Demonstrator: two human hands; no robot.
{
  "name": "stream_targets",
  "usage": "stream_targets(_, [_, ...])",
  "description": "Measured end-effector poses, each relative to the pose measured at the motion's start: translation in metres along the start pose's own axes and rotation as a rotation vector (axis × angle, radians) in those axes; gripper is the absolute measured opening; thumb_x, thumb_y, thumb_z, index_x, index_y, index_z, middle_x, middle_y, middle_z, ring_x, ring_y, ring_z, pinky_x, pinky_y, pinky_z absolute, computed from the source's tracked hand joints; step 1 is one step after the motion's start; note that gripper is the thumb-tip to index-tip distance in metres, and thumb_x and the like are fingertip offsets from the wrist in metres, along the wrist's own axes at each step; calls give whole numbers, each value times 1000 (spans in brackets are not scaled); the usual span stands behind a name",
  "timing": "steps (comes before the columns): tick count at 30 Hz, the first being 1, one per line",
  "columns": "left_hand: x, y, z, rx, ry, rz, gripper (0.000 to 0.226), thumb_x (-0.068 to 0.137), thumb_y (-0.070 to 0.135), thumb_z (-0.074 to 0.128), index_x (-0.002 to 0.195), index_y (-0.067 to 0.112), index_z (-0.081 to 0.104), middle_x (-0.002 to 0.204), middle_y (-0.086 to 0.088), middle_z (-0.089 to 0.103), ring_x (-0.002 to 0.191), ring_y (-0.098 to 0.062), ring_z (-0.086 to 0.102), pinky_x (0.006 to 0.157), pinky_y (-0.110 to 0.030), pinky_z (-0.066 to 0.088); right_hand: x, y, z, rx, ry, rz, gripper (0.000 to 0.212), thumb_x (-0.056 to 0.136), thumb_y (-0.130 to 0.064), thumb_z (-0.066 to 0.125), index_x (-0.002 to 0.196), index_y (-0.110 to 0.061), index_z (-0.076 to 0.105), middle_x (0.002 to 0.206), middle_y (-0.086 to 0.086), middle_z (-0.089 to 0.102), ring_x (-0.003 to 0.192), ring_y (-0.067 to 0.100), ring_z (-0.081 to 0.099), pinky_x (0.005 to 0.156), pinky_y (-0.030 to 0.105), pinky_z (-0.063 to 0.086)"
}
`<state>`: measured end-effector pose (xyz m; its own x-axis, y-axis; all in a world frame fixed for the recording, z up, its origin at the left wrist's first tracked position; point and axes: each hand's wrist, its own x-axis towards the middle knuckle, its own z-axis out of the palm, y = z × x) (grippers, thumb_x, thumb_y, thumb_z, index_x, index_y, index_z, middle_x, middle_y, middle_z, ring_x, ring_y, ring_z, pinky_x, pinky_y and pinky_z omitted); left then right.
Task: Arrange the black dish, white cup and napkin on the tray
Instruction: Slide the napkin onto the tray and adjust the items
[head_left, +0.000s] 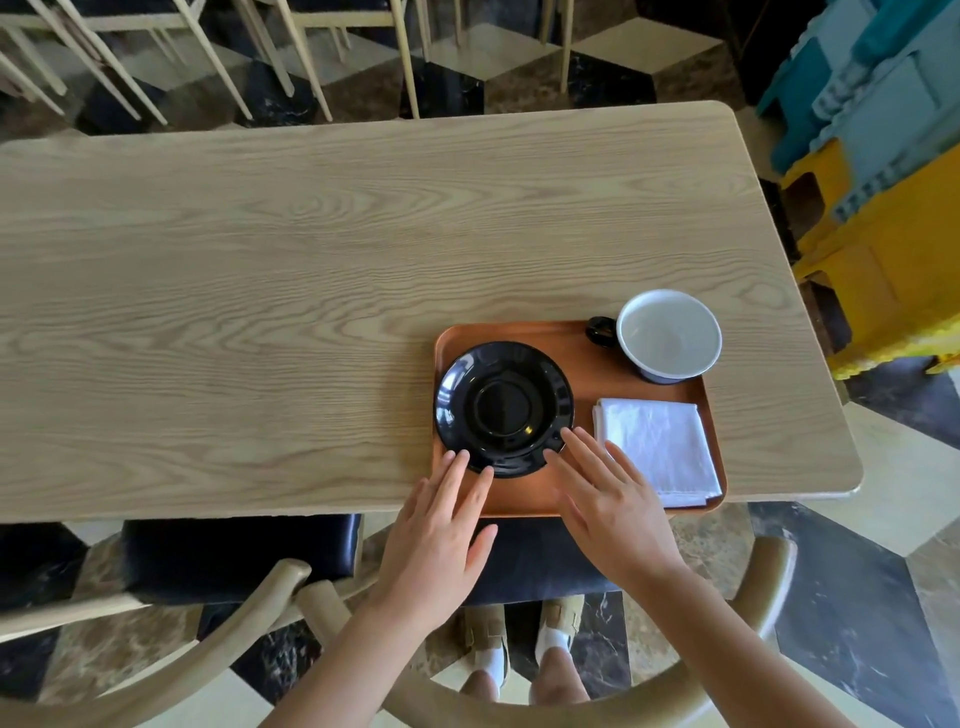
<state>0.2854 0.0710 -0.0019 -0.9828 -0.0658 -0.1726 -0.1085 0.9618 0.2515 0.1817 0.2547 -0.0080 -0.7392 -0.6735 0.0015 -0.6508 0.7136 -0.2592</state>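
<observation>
An orange-brown tray (582, 353) lies at the near right of the wooden table. The glossy black dish (504, 408) rests on its left half. A cup (669, 335), white inside with a dark handle, stands at the tray's far right corner. The folded white napkin (657, 449) lies on the tray's near right. My left hand (441, 530) is flat with fingers apart, fingertips touching the dish's near left rim. My right hand (608, 499) is also spread, fingertips at the dish's near right rim. Neither hand holds anything.
The light wooden table (260, 286) stretches left and back of the tray. Curved wooden chair backs (249, 618) and a dark seat sit just below the near edge. Yellow and blue plastic crates (883, 208) stand to the right, pale chair legs beyond the table.
</observation>
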Motion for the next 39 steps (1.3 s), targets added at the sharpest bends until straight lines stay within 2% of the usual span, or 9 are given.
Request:
stream_targets(6, [3,2,-3,44,-12,-13,54,91,43,31,136,17,43,143,-13,44,134,-27,38,99,-45,45,2,-2,-1,0,-8,-4,42,90,-27,34,122,-13,56,132,13,56,129,28,44,103,50,41])
stream_targets(14, [89,40,-46,15,199,150,53,91,40,34,132,9,48,136,-15,51,130,-27,44,102,-47,41,42,44,-51,-52,305,130,36,87,-26,45,112,-10,64,122,14,63,116,31,57,96,50,45])
stream_targets(20, [181,86,-48,16,207,184,51,88,36,47,129,6,50,135,-19,51,127,-32,46,95,-48,44,66,106,-73,-159,233,341,46,87,-32,39,122,-8,57,129,19,57,122,34,51,98,52,42])
stream_targets(23, [202,98,-44,21,123,174,57,89,33,54,137,8,40,145,-20,38,136,-33,32,103,-49,35,69,127,-70,-158,155,391,46,87,-28,53,129,-9,51,137,19,50,129,34,43,104,52,36])
stream_targets(25, [209,100,-40,57,67,169,61,92,36,47,144,11,27,153,-16,24,141,-29,19,110,-47,24,67,134,-68,-126,109,413,50,88,-27,55,134,-11,45,143,16,44,134,31,36,108,49,30])
stream_targets(27, [209,101,-38,48,69,157,62,93,36,44,146,13,21,154,-12,22,141,-25,18,110,-43,21,65,137,-68,-66,79,416,51,90,-29,51,138,-13,40,146,12,40,135,28,34,107,44,30])
stream_targets(30, [207,99,-35,-41,90,150,62,92,36,46,145,14,23,145,-9,41,130,-26,39,102,-38,33,66,135,-70,132,65,454,52,92,-24,49,141,-16,34,140,9,46,123,28,46,90,38,44])
stream_targets(33, [207,95,-35,-256,83,126,59,91,31,53,143,13,31,134,-9,54,119,-26,51,96,-35,42,68,132,-69,341,111,486,53,90,-13,50,140,-16,36,119,15,59,103,31,56,74,28,40])
stream_targets(39, [198,83,-36,-489,107,59,53,88,20,60,138,16,42,133,-4,56,124,-18,48,95,-14,29,71,126,-65,428,141,460,53,89,-6,48,140,-17,38,121,14,59,106,27,56,75,23,36])
